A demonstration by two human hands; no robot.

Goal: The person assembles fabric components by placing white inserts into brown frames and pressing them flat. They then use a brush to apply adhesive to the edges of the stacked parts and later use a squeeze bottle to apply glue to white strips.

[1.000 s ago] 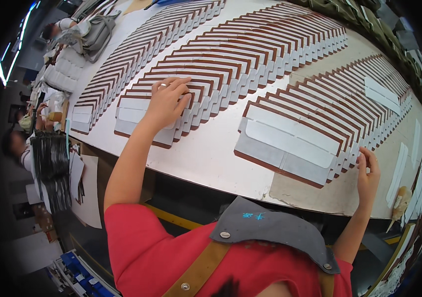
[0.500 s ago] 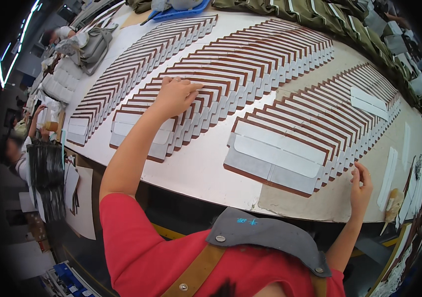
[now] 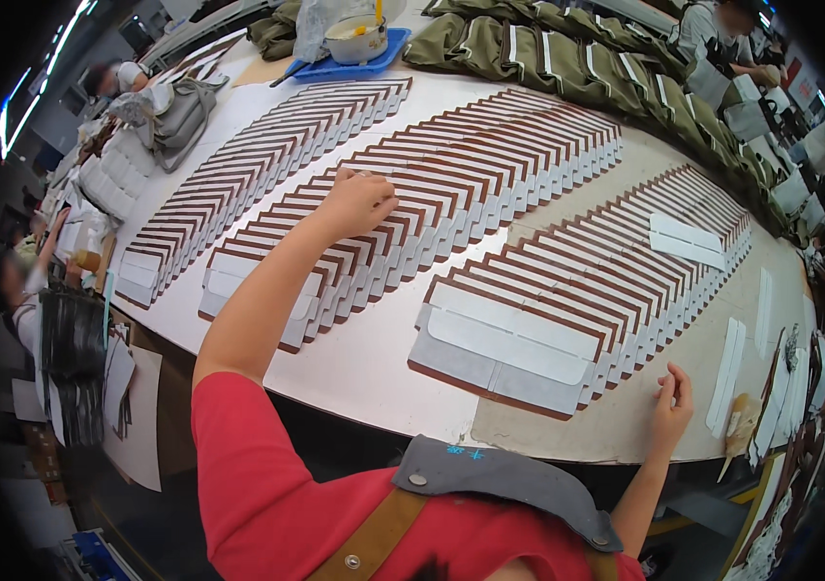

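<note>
Long overlapping rows of brown and white-grey leather pieces lie fanned across a white table. My left hand rests with curled fingers on the middle row, touching the pieces; whether it grips one I cannot tell. My right hand lies at the table's near right edge, fingers loosely bent, holding nothing, just beside the right row. A third row runs along the left.
A blue tray with a white pot stands at the far edge. Olive-green pieces are stacked along the back right. White strips lie at the right. Other people work at the left and far right.
My left hand has slid farther up the middle row, away from me. My right hand has stayed near the table's right edge.
</note>
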